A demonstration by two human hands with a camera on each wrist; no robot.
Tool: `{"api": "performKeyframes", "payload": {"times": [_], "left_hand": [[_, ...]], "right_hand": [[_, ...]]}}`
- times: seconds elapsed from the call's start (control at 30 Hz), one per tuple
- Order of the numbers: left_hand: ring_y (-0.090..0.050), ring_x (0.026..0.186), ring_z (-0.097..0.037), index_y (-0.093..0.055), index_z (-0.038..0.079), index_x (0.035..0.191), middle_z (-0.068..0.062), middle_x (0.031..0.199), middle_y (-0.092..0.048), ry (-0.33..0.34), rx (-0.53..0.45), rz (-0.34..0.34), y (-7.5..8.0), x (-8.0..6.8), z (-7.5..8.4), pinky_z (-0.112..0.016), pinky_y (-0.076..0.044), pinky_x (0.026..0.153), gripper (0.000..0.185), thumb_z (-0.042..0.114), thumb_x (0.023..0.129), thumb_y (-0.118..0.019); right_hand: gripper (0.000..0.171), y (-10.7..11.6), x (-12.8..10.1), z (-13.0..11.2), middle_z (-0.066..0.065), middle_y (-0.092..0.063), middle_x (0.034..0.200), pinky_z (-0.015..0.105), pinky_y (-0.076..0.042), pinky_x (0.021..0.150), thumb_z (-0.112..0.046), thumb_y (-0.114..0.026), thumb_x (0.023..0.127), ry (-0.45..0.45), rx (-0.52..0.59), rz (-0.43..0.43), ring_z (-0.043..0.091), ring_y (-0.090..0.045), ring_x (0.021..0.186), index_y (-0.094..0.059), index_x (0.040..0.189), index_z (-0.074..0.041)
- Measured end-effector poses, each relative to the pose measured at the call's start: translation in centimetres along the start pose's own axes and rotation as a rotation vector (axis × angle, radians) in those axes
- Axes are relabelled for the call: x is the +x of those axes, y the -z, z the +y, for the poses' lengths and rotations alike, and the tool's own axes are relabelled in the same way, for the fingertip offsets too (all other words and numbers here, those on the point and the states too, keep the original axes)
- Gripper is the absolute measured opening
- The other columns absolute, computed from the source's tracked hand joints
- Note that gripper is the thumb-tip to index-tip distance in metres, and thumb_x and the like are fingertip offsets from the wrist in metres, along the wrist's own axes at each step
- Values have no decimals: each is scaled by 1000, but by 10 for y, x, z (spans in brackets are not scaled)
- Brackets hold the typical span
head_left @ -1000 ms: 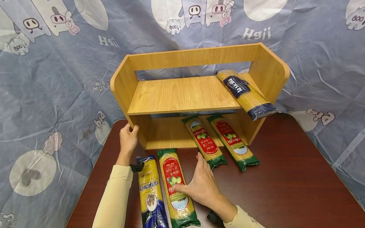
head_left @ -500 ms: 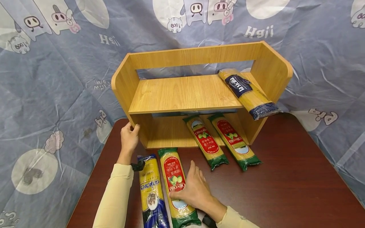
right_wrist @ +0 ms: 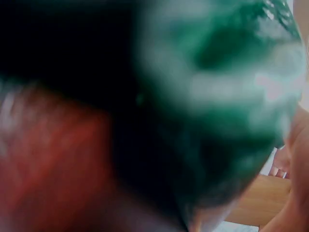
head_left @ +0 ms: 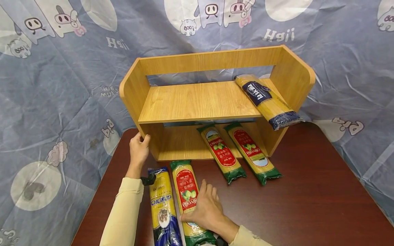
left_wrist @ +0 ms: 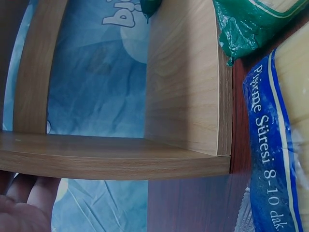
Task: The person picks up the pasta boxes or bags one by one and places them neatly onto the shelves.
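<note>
Close by, right hand (head_left: 207, 211) on Olivoila pack (head_left: 190, 201), beside Ankara pack (head_left: 162, 208)

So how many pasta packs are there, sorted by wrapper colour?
Green-and-red packs: 3, one on the table under the right hand, two in the lower shelf.
Blue-and-yellow packs: 2, one on the table, one on the upper shelf.
Total: 5

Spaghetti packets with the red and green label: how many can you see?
3. One lies on the table under the right hand; two lie side by side, their far ends tucked into the shelf's lower level. None seem hidden.
</note>
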State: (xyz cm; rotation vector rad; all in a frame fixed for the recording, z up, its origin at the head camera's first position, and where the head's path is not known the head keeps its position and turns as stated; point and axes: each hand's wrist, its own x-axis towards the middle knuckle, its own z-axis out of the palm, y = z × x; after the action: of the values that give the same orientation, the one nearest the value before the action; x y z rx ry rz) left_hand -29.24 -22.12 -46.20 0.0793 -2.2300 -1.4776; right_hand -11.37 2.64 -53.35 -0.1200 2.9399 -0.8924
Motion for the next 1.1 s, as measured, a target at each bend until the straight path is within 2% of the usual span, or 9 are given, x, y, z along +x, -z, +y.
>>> {"api": "performKeyframes", "payload": {"times": [0.23, 0.47, 0.6, 0.73, 0.9, 1.1], "left_hand": [[-69, 89, -30, -73, -1, 108, -21, 98, -73, -5, -6, 0, 1, 0, 1, -16, -48, 64, 21, 12, 99, -59], [-69, 90, -31, -73, -1, 110, -21, 99, -73, -11, -4, -11, 0, 0, 2, -17, -49, 65, 22, 14, 100, -59], [-70, 90, -29, -72, 0, 110, -20, 99, -73, -6, -1, -13, -1, -1, 1, -19, -50, 64, 22, 15, 100, -60], [-70, 90, -30, -72, 0, 111, -20, 99, -73, 1, -12, -15, -1, -2, 0, -18, -50, 64, 23, 15, 100, -60], [-70, 90, -30, -73, 0, 111, -20, 100, -73, -5, -21, -7, -1, -2, -1, -18, -50, 64, 23, 14, 99, -59], [-69, 89, -31, -73, -1, 111, -21, 99, -72, -13, -30, -1, -1, -1, 0, -19, -51, 65, 23, 13, 99, -59]], "right_hand": [[154, -6, 0, -2, 32, -44, 133, 54, -40, 106, -70, -92, 42, 33, -62, -1, 46, -42, 127, -26, 152, 14], [139, -8, -5, -9, 35, -45, 131, 55, -45, 101, -48, -95, 47, 15, -43, -22, 49, -46, 124, -27, 151, 14], [137, -6, -5, -9, 33, -48, 123, 53, -53, 85, -43, -97, 44, 13, -58, -32, 45, -52, 113, -30, 148, 15], [130, -1, -4, -8, 26, -50, 108, 53, -54, 70, -39, -98, 41, 2, -70, -32, 42, -56, 99, -35, 142, 14], [111, 2, -4, -8, 19, -51, 91, 55, -51, 61, -33, -96, 41, 3, -65, -17, 38, -59, 80, -43, 128, 11], [87, 4, -5, -7, 11, -51, 80, 50, -49, 54, -25, -95, 44, 15, -39, -10, 30, -57, 63, -46, 110, 3]]}}
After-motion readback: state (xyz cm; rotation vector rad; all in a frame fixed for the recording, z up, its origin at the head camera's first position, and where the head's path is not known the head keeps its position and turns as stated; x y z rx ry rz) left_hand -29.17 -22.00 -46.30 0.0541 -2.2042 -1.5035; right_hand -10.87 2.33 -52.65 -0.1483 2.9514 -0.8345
